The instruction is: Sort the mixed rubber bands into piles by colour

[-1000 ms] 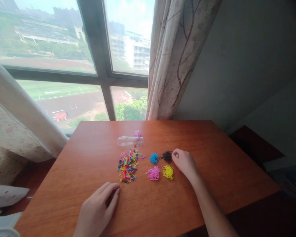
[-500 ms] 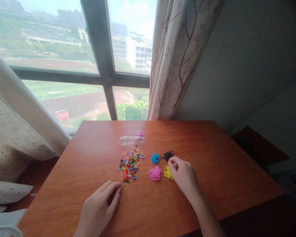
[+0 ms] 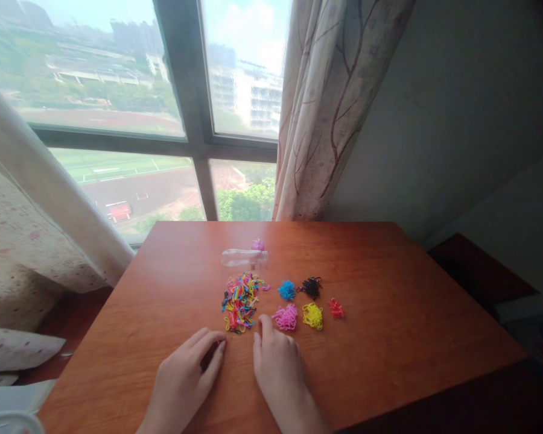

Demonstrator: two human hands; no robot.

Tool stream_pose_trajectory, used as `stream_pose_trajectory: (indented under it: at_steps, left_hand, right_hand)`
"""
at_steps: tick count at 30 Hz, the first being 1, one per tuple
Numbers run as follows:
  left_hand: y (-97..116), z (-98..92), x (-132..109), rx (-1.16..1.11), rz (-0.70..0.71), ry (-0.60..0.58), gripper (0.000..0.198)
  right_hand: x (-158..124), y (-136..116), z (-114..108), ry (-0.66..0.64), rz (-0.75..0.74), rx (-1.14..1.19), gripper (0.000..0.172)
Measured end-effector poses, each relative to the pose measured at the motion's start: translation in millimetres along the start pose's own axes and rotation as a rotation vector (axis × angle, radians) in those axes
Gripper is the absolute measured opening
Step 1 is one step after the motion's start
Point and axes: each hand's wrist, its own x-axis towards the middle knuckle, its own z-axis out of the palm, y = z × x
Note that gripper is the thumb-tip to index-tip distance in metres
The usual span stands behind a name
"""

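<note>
A mixed heap of small multicoloured rubber bands (image 3: 241,301) lies in the middle of the table. My left hand (image 3: 187,371) rests in front of its left side, with thumb and forefinger closed together; anything between the tips is too small to make out. Close to the heap's lower right edge is my right hand (image 3: 278,361), its forefinger stretched forward and apart from the thumb, with nothing visible in it. Right of the heap sit single-colour piles: blue bands (image 3: 286,290), black bands (image 3: 312,287), pink bands (image 3: 286,317), yellow bands (image 3: 312,316) and red bands (image 3: 337,308).
Behind the heap, a clear plastic bottle (image 3: 242,258) lies on its side, with a pink piece (image 3: 257,245) beside it. The brown wooden table (image 3: 389,313) stands against a window (image 3: 199,144) with curtains (image 3: 326,108). Something white (image 3: 13,410) shows at lower left.
My right hand has moved left from the yellow and black piles to the mixed heap, and its fingers have parted. The red pile is now uncovered. My left hand stays in place.
</note>
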Motion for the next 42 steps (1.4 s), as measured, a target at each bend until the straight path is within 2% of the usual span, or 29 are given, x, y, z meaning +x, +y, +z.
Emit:
stream_pose_trajectory:
  at_steps: [7,15,20,25,29,34,42]
  left_hand:
    - [-1,0.1,1,0.001,0.003,-0.005,0.017]
    - [-1,0.7,0,-0.008,-0.008,-0.026,0.017]
    - [-1,0.7,0,0.0,-0.009,-0.034,0.017]
    - [0,0.1,1,0.018,-0.007,-0.028,0.018]
    - [0,1.2,0,0.023,-0.007,-0.032,0.019]
    - [-2,3.5,-2,0.021,-0.011,-0.049,0.019]
    - [-3,4.7,-2,0.013,-0.009,-0.035,0.018]
  right_hand:
    - [10,-6,3,0.01,-0.02,-0.014,0.013]
    - [1,1,-1,0.051,-0.051,0.062,0.012]
    - [4,18,-19,0.141,-0.04,0.084,0.011]
    - [26,49,-48,0.196,0.046,-0.015,0.009]
    - [47,64,-66,0.121,0.128,-0.133,0.01]
    - [61,63,-69,-0.022,0.151,-0.251,0.013]
    - [66,60,-65,-0.046,0.143,-0.284,0.01]
